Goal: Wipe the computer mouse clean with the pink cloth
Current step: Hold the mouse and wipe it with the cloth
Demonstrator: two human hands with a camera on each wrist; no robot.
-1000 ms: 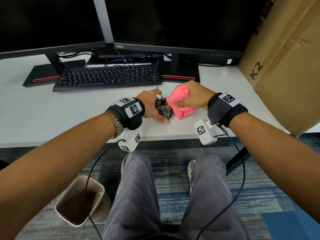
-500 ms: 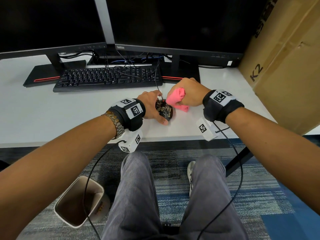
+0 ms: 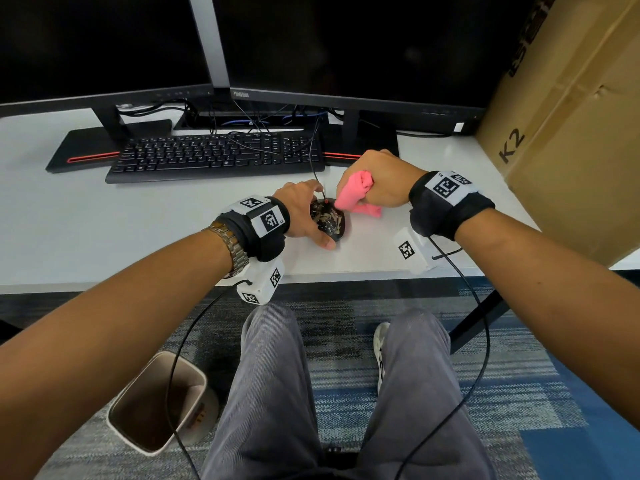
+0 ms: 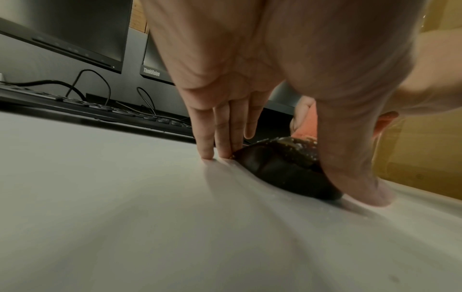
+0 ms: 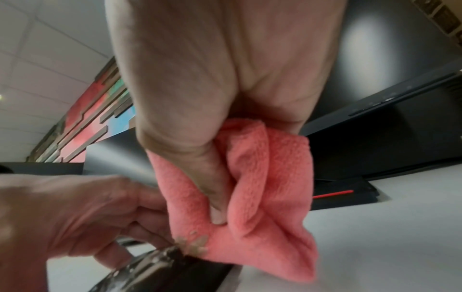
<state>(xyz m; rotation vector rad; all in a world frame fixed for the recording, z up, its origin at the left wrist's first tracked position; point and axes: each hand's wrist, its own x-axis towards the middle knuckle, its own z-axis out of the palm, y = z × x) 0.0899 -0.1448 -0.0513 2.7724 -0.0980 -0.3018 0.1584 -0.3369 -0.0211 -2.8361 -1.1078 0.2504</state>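
Since the earlier frames, the pink cloth [image 3: 354, 194] has been carried farther and bunched tighter in the right hand [image 3: 379, 183], whose fingers are curled round it, its lower corner touching the far end of the computer mouse [image 3: 329, 220]. On the white worktop [image 3: 104, 220], near the keyboard [image 3: 214, 155], the soiled mouse is gripped between thumb and fingers of the left hand [image 3: 301, 211].

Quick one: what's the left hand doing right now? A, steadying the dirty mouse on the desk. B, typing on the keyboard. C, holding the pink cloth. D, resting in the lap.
A: the left hand brackets the mouse on the desk, fingers one side and thumb the other, while the right hand holds the cloth.
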